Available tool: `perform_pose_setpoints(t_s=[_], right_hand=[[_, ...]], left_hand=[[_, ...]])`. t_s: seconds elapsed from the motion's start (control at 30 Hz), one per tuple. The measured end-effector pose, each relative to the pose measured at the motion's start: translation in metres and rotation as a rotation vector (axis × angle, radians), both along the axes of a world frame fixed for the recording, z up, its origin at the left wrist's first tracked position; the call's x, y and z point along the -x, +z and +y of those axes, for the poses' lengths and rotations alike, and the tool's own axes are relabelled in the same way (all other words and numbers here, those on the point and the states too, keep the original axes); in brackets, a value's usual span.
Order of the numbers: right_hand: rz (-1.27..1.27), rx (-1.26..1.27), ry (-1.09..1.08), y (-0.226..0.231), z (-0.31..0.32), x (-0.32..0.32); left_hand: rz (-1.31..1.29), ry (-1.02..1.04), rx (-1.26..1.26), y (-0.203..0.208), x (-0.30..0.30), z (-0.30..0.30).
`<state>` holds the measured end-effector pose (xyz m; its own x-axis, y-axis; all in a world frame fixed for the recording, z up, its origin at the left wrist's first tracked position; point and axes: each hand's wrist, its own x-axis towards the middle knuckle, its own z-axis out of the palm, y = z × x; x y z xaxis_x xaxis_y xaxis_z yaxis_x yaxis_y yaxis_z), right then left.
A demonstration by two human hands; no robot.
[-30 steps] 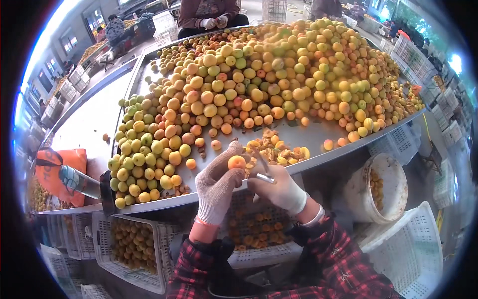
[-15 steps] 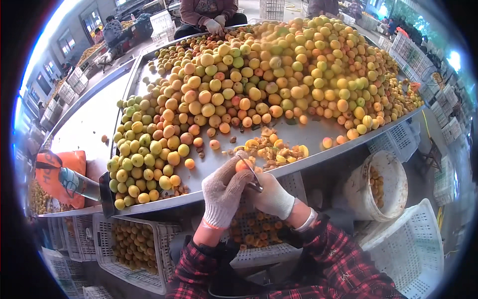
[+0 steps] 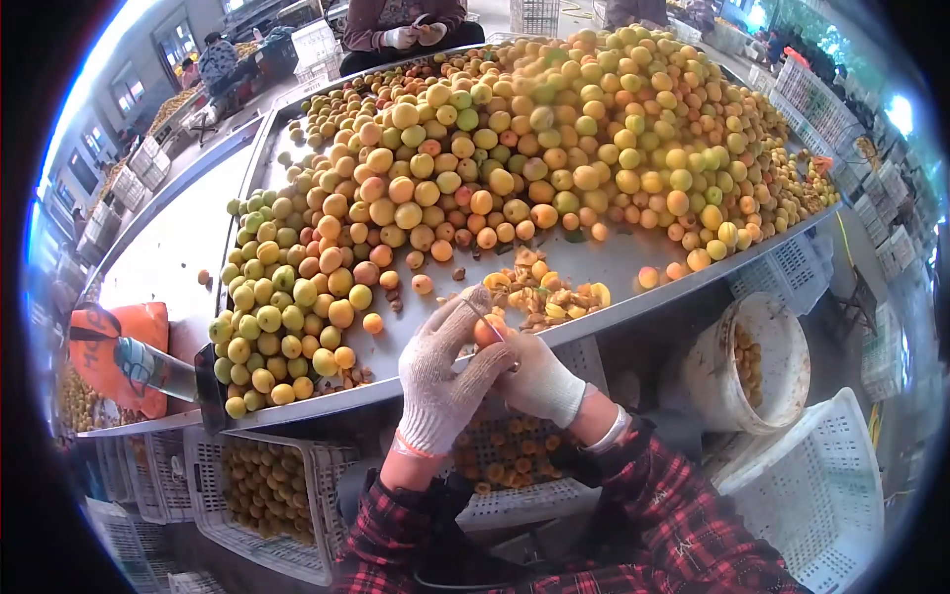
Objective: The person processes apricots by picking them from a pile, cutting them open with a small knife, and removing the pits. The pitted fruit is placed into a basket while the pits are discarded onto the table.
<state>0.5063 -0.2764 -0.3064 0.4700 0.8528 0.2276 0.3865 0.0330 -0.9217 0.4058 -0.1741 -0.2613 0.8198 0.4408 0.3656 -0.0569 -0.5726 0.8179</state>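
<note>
My left hand [image 3: 435, 371], in a white knit glove with a tan fingertip area, is closed around an orange apricot [image 3: 486, 331] just above the table's front edge. My right hand [image 3: 542, 378], gloved too, grips a small knife whose thin metal blade [image 3: 492, 325] lies against the fruit. Its handle is mostly hidden by the fingers. Right behind the hands, cut apricot pieces [image 3: 554, 297] form a small heap on the metal table [image 3: 623, 252]. A large pile of whole apricots [image 3: 445, 163] covers much of the tabletop.
Below the table, a white crate [image 3: 322, 495] holds apricots, and another crate with fruit halves [image 3: 510, 455] sits under my hands. To the right stand a white bucket [image 3: 782, 381] and a white crate [image 3: 821, 495]. An orange bag [image 3: 148, 346] hangs at left. Across the table sits a co-worker [image 3: 396, 25].
The knife has turned in my right hand, its blade now showing as a thin line across the apricot. My left hand keeps its hold. The co-worker's gloved hands have lifted and moved left.
</note>
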Motion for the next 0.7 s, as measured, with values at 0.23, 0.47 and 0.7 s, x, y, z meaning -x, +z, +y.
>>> perform_pose_setpoints(t_s=[0.23, 0.47, 0.7], right_hand=[[-0.087, 0.081, -0.099, -0.006, 0.000, 0.005], [0.339, 0.140, 0.134, 0.005, -0.003, 0.003], [0.473, 0.156, 0.183, 0.008, -0.003, 0.001]], left_hand=[[-0.101, -0.002, 0.589, -0.014, -0.004, -0.016], [-0.065, -0.040, 0.610, -0.012, 0.000, -0.009], [-0.001, -0.112, 0.651, -0.016, 0.000, -0.004]])
